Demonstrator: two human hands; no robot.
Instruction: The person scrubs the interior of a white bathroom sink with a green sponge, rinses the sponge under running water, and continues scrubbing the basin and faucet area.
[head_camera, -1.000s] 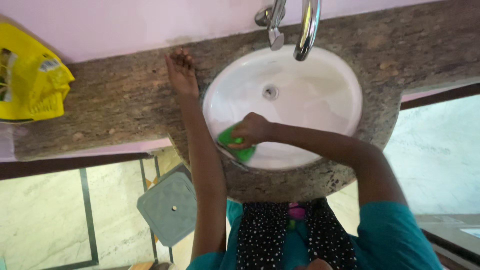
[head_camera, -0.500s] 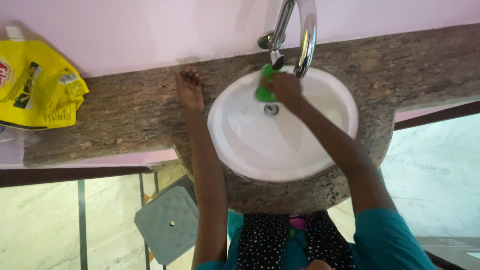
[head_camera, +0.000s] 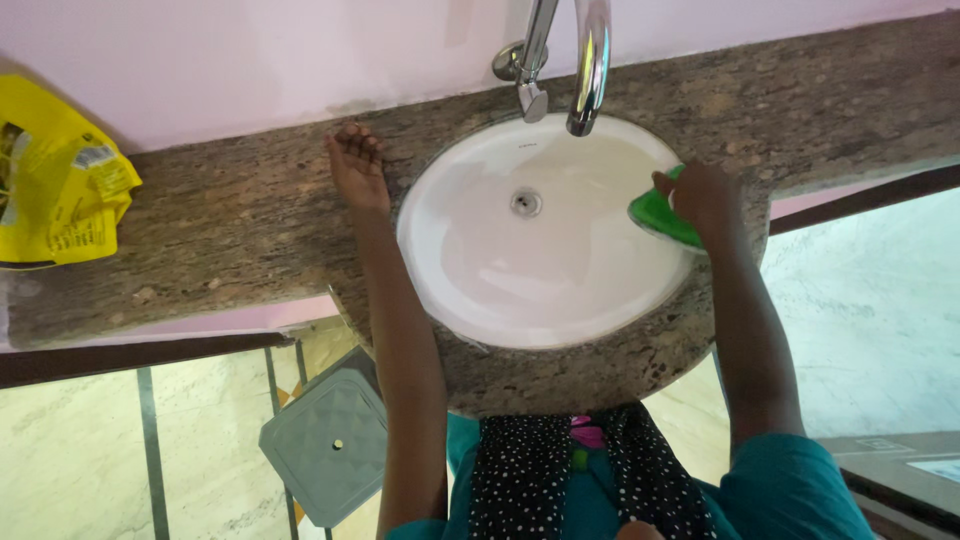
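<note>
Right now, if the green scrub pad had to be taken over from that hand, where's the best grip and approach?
Grip the free left edge of the green scrub pad, coming from the basin side over the white sink. The right hand covers its right part against the sink's rim, so only that basin-side edge shows. The left hand rests flat on the granite counter.

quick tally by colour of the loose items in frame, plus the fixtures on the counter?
Green: 1, the scrub pad under the right hand at the basin's right rim.
Yellow: 1, the pouch at the counter's left end.
Grey: 1, the square lid on the floor.
White: 1, the basin.
Chrome: 1, the tap.
Total: 5. The left hand lies flat on the counter.
</note>
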